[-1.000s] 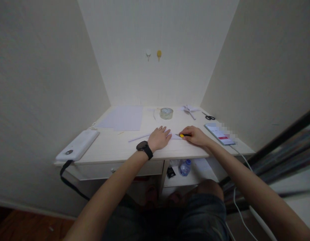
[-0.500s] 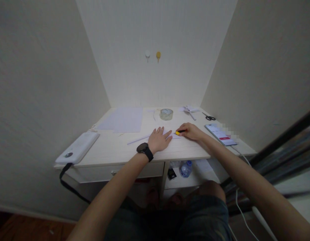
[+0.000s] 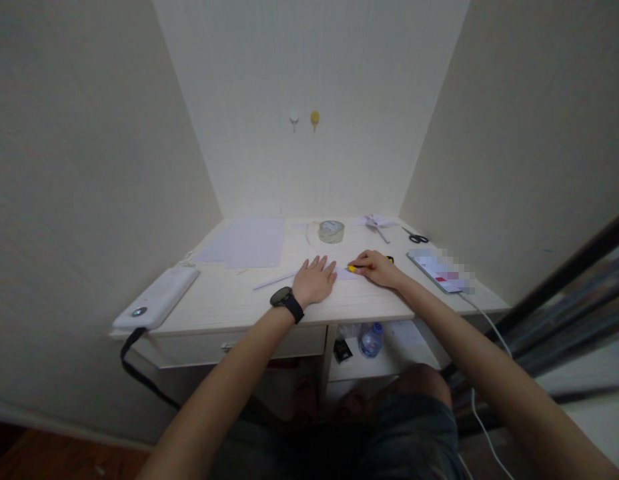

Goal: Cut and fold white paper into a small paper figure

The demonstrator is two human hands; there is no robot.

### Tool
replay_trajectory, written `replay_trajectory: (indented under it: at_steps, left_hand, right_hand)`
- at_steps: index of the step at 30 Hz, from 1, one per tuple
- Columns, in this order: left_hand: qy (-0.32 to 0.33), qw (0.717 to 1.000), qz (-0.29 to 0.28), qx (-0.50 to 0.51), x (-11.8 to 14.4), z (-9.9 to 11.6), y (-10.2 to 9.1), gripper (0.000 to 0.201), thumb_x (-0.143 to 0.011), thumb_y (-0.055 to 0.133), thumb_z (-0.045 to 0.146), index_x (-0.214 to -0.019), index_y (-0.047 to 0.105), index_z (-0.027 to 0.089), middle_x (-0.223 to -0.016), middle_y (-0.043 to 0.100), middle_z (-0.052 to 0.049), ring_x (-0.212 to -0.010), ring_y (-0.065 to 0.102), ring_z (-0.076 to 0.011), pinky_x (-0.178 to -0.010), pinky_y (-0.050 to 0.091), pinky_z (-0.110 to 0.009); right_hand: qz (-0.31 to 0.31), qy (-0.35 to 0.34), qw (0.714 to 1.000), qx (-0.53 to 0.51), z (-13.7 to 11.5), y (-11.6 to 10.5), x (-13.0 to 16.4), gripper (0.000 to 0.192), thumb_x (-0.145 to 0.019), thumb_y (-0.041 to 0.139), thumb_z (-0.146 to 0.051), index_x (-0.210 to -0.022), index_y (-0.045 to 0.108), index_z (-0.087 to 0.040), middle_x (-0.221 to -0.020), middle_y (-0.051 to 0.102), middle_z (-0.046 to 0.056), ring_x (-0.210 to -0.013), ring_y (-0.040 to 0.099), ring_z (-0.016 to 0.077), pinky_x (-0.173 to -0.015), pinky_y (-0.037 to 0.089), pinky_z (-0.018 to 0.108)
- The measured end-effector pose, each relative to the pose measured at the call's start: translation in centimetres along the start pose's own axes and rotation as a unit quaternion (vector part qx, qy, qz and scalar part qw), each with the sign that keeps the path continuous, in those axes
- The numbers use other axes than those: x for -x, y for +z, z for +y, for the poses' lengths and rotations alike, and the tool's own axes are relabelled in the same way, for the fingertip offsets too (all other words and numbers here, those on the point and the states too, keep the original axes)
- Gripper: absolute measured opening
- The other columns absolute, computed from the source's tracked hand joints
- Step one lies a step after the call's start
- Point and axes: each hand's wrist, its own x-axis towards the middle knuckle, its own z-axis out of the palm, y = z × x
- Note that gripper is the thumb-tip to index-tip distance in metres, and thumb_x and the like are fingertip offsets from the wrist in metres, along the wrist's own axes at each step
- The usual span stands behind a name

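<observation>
My left hand (image 3: 313,280) lies flat with its fingers spread, pressing on a piece of white paper (image 3: 345,274) on the desk. In my right hand (image 3: 377,268) is a yellow and black utility knife (image 3: 352,269), its yellow front end pointing left at the paper. The knife's black rear end shows behind the hand, and most of its body is hidden by my fingers. A thin strip of rolled or folded paper (image 3: 272,283) extends to the left of my left hand.
White sheets (image 3: 254,241) lie at the back left of the desk. Behind my hands are a clear tape roll (image 3: 331,232), a paper pinwheel (image 3: 375,223) and black-handled scissors (image 3: 417,238). A phone (image 3: 437,270) with a cable lies right, a white power bank (image 3: 157,298) left. A bottle (image 3: 371,340) stands on the shelf below.
My left hand has shifted slightly left, its fingers closer together. My right hand has turned a little, now showing the knife's rear end. The view has tilted slightly up.
</observation>
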Motion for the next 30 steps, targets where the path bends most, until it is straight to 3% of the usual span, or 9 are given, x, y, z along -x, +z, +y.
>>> replay_trajectory:
  at_steps: [4, 10, 30]
  left_hand:
    - [-0.023, 1.000, -0.011, 0.002, 0.1, 0.2, 0.1, 0.061, -0.103, 0.020, 0.048, -0.151, 0.038, 0.016, -0.158, 0.033, -0.016, -0.146, 0.030, -0.0319, -0.118, 0.024, -0.050]
    - [-0.021, 1.000, -0.013, 0.007, 0.1, 0.2, -0.1, 0.055, -0.102, 0.023, 0.050, -0.152, 0.037, 0.032, -0.159, 0.034, -0.011, -0.146, 0.030, -0.0330, -0.117, 0.024, -0.052]
    - [-0.026, 1.000, -0.009, 0.005, 0.1, 0.5, -0.4, 0.054, -0.102, 0.026, 0.049, -0.150, 0.042, 0.030, -0.158, 0.037, -0.011, -0.144, 0.034, -0.0327, -0.116, 0.025, -0.049]
  right_hand:
    - [0.004, 0.010, 1.000, 0.028, -0.5, 0.0, 0.7, 0.030, -0.090, 0.060, -0.026, -0.115, 0.075, -0.026, -0.101, 0.069, 0.010, -0.093, 0.061, 0.0236, -0.086, 0.047, 0.038]
    - [0.007, 0.017, 0.999, 0.038, -0.9, -0.4, 1.6, 0.030, -0.090, 0.060, -0.026, -0.116, 0.075, -0.025, -0.102, 0.069, 0.010, -0.093, 0.061, 0.0238, -0.086, 0.047, 0.038]
    - [0.003, 0.076, 0.996, 0.047, -3.0, -1.5, 3.0, 0.028, -0.091, 0.059, -0.029, -0.113, 0.076, -0.024, -0.102, 0.070, 0.009, -0.093, 0.061, 0.0238, -0.084, 0.046, 0.036]
